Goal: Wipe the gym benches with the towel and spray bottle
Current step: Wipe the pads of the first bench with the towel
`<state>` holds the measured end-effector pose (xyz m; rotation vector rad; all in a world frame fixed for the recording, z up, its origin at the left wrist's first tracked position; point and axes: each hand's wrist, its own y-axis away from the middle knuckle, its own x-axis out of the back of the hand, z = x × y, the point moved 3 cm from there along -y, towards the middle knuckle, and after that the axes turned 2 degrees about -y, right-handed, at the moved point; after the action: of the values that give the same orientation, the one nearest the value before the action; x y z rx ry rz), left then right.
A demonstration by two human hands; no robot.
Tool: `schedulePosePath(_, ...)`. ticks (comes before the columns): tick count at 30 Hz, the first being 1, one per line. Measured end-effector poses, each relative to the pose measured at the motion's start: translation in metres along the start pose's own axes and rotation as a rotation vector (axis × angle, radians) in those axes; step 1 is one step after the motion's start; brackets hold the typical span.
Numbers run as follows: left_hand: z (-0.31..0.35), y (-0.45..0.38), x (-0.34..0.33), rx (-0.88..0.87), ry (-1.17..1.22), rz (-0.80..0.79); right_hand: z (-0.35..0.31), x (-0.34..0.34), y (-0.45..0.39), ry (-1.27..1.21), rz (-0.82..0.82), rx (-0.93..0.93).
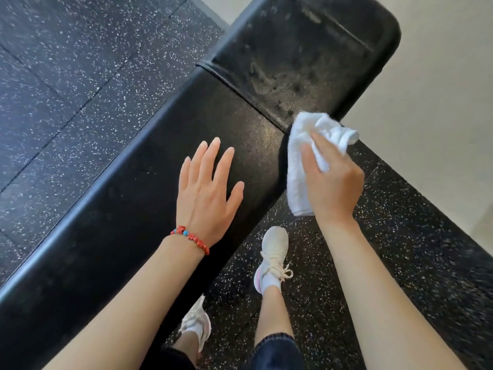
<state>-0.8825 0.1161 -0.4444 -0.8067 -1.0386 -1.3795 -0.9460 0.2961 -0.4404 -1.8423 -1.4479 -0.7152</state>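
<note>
The right hand (333, 180) grips a bunched white terry towel (301, 156) at the near edge of the long black padded gym bench (133, 196), the left hand (208, 193) spread flat above it, so wiping is under way and the smeared far pad (306, 57) likely needs the next pass.

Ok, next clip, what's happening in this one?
A person is wiping a black gym bench. The right hand grips a bunched white towel at the bench's near edge, by the seam between its two pads. The left hand lies flat with straight fingers on the long pad. The far pad shows streaks and smears. No spray bottle is in view.
</note>
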Motion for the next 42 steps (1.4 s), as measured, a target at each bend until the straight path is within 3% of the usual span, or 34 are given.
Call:
schedulePosePath(7,0.034,-0.063,-0.018,0.053,-0.059,0.045,0.029,-0.016,-0.061,0.029,-0.076,0.084)
schedulePosePath(12,0.03,-0.086,-0.034,0.112,-0.138,0.073,0.04,-0.027,-0.111,0.242,-0.102,0.393)
schedulePosePath(16,0.025,-0.087,-0.041,0.103,-0.174,0.102,0.052,-0.042,-0.178,0.24,-0.074,0.183)
schedulePosePath(19,0.025,-0.088,-0.04,0.119,-0.163,0.1,0.043,-0.044,-0.165,0.225,-0.04,0.202)
schedulePosePath(23,0.028,-0.088,-0.038,0.13,-0.151,0.071,0.018,-0.045,-0.096,0.254,-0.081,0.5)
schedulePosePath(27,0.027,-0.089,-0.036,0.133,-0.131,0.075,0.02,-0.053,-0.114,0.313,-0.135,0.698)
schedulePosePath(31,0.02,-0.089,-0.03,0.14,-0.1,0.102,0.01,-0.07,-0.17,0.34,0.004,0.477)
schedulePosePath(34,0.009,-0.093,-0.022,0.169,-0.103,0.145,0.001,-0.073,-0.161,0.331,0.038,0.374)
schedulePosePath(39,-0.006,-0.104,-0.015,0.207,-0.121,0.107,-0.018,-0.076,-0.096,0.274,-0.117,0.591)
schedulePosePath(42,-0.008,-0.104,-0.016,0.182,-0.134,0.071,-0.017,-0.079,-0.117,0.281,-0.142,0.701)
